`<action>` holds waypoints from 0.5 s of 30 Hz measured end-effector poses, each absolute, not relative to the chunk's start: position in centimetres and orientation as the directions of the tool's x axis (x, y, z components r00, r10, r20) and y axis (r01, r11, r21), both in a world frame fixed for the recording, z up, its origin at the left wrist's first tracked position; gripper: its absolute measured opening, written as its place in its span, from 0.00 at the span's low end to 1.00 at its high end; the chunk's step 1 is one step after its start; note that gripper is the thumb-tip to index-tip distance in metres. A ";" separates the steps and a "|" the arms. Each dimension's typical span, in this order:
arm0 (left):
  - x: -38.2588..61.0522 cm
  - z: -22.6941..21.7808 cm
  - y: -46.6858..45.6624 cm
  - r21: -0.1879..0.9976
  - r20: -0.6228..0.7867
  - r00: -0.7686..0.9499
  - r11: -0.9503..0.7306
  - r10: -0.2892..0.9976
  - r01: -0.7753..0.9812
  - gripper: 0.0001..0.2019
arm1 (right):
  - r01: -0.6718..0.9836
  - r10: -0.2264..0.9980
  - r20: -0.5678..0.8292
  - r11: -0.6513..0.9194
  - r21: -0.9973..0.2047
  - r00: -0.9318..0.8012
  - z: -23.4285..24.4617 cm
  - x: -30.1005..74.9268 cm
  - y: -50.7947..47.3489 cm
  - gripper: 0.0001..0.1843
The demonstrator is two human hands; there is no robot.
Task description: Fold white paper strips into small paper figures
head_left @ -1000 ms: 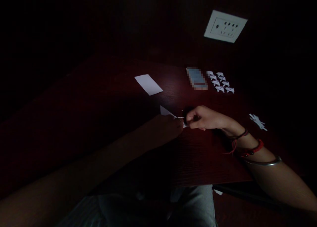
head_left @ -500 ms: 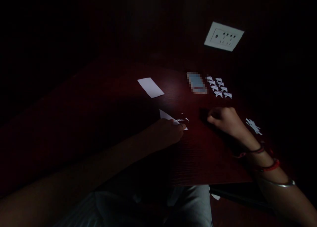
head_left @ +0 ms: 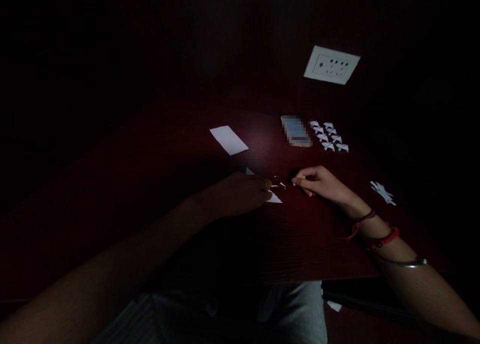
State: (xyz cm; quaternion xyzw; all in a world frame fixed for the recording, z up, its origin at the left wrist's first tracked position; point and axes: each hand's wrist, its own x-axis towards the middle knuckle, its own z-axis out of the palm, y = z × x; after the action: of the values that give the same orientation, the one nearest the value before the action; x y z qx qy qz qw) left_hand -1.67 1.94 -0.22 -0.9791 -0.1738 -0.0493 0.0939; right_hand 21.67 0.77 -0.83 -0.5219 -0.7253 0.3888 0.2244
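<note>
My left hand (head_left: 240,196) is closed over a white piece of paper (head_left: 275,197) on the dark red table. One pointed corner shows above the hand and another, with a jagged edge, below the fingertips. Most of the sheet is hidden. Tiny paper scraps (head_left: 279,185) lie just past those fingers. To their right, my right hand (head_left: 318,183) is closed in a pinch, with a small white bit at its fingertips that looks like a paper scrap.
A flat white sheet (head_left: 229,140) lies farther back. A phone (head_left: 296,131), blurred out, sits beside several small folded paper pieces (head_left: 328,136). A bunch of paper strips (head_left: 383,193) is at the right. A wall socket (head_left: 332,65) is above the table.
My right hand has moved left, towards the scraps, and its fingers now pinch near them. My left hand has shifted slightly left over the paper, uncovering more of its lower corner.
</note>
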 end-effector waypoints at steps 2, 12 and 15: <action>-1.8 0.1 2.2 -0.157 0.144 0.930 -0.920 0.338 0.359 0.11 | 0.569 0.937 -0.067 0.151 -0.809 -0.343 -1.0 21.6 1.1 0.14; -3.9 0.0 4.9 -0.039 0.217 0.874 -0.891 0.434 0.452 0.16 | 0.616 0.763 0.212 0.626 -0.478 -0.611 0.8 18.9 1.7 0.12; -4.3 -0.6 5.5 0.012 0.188 0.874 -0.891 0.448 0.454 0.18 | 0.511 0.604 0.144 0.759 -0.403 -0.784 0.8 18.0 1.2 0.18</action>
State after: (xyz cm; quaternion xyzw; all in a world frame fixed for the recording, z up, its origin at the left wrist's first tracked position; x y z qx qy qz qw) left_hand -4.27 5.53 -0.61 -0.9678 -0.2331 -0.0934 0.0161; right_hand 18.05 1.22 0.75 -0.3005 -0.9283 0.1736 0.1336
